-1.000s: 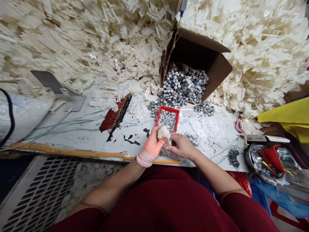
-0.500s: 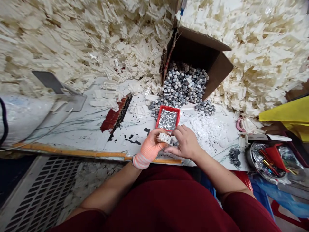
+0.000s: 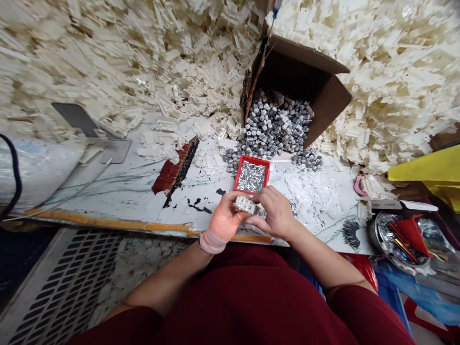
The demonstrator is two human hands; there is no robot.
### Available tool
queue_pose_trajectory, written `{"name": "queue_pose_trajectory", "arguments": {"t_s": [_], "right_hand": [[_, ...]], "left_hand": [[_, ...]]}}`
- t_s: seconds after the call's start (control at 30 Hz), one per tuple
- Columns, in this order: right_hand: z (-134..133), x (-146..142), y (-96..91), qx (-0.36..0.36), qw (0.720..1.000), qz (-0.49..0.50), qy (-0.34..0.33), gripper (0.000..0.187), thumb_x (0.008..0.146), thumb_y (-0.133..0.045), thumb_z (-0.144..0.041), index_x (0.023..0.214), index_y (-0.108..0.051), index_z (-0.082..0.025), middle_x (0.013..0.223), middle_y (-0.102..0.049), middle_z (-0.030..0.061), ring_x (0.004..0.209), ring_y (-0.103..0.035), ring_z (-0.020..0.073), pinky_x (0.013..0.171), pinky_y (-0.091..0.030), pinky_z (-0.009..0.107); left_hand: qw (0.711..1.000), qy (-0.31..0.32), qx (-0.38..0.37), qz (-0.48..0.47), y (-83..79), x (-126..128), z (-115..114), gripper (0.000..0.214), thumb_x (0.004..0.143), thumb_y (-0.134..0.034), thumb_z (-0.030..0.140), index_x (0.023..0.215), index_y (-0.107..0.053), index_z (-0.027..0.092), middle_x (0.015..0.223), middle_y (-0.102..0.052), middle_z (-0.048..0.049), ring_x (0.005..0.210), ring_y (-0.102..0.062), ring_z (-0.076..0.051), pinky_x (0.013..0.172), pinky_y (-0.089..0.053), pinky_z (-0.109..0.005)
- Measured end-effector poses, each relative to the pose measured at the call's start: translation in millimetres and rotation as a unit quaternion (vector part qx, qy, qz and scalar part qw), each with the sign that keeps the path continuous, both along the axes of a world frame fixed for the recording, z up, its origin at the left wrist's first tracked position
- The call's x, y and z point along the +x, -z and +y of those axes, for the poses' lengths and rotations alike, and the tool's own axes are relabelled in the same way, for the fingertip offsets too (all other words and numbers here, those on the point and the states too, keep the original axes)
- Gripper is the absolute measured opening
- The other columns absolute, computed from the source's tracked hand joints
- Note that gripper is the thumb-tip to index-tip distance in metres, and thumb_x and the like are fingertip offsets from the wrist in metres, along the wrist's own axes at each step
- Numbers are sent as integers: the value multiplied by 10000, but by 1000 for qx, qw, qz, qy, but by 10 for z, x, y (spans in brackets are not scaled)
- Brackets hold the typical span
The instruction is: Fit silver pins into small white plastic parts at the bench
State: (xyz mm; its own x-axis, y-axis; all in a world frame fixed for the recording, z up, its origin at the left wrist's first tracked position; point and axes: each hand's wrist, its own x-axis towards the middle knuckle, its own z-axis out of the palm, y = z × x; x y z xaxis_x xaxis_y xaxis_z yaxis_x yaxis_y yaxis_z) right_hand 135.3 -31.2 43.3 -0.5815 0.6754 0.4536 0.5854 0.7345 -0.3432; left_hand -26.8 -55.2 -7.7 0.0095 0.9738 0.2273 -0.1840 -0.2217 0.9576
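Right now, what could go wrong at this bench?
The right hand works close to the red tray, so a knock could spill its shiny metal pieces. The white plastic piece held between it and the left hand might drop among the loose white bits and be hard to find. Grey parts spilling from the cardboard box crowd the tray and could get mixed in.

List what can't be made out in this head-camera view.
White plastic part in the left hand: underside hidden by the fingers of that hand and the right hand.
Grey piece beside it: partly hidden by the right hand, kind unclear.
Silver pieces in the red tray: too small to identify.
Blue-tipped item: cut off by the top edge.
Contents of the metal pan: jumbled, too small to identify.
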Motion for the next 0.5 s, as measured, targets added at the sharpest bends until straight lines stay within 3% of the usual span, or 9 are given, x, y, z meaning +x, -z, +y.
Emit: {"name": "queue_pose_trajectory", "arguments": {"t_s": [0.17, 0.3, 0.5], "right_hand": [[7, 90, 8, -12, 999, 42, 7, 543, 769, -547, -699, 907, -536, -174, 819, -573, 75, 767, -514, 208, 665, -421, 350], [-35, 52, 17, 46, 994, 103, 9, 507, 749, -655, -597, 1031, -516, -199, 947, -564, 92, 888, -540, 233, 753, -454, 392], [-152, -146, 50, 89, 984, 153, -12, 412, 769, -690, -471, 1051, -506, -234, 1008, -506, 80, 960, -511, 236, 803, -456, 419]], "left_hand": [[992, 51, -29, -116, -59, 1, 13, 479, 711, -763, 379, 1063, -483, 217, 971, -634, -45, 882, -617, -198, 800, -488, -343], [985, 54, -93, -138, -76, 23, -23, 496, 696, -770, 400, 1051, -475, 219, 942, -618, -20, 831, -588, -165, 758, -472, -295], [964, 89, -161, -192, -152, 59, -93, 439, 666, -779, 251, 1018, -519, 214, 898, -582, 16, 778, -536, -121, 723, -461, -244]]}}
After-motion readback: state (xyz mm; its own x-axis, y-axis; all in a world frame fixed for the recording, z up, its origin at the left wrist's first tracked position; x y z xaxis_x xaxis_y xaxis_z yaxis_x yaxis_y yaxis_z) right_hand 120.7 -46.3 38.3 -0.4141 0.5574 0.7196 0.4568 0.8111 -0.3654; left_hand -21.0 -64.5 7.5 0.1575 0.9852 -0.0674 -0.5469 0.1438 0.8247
